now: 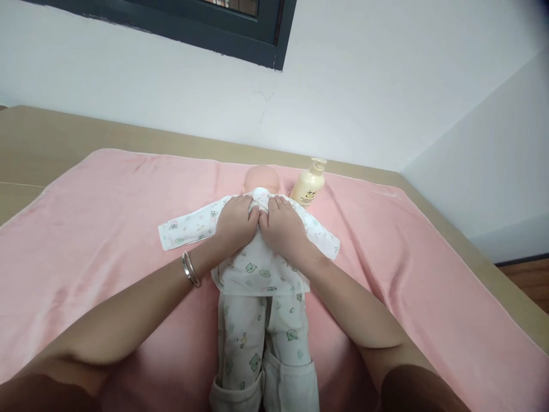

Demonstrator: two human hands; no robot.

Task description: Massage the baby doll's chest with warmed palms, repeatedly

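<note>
A baby doll [261, 178] in a white patterned top [263, 274] and matching trousers [244, 332] lies stretched out, its head at the far end and its sleeves spread to both sides. On the left of its upper body rests my left hand [238, 222], fingers flat on the cloth just below the neck. My right hand [282, 224] mirrors it on the other side, also laid flat. Both thumbs come together at the middle, near the collar. The hands cover much of the upper torso, and whether the doll lies face up or face down I cannot tell.
A cream pump bottle [309, 182] lies tilted beside the doll's head on the right. Under everything is a pink blanket [107, 229] with some creases, spread over a beige surface [55, 131]. A white wall [343, 86] with a dark window frame [274, 51] rises behind.
</note>
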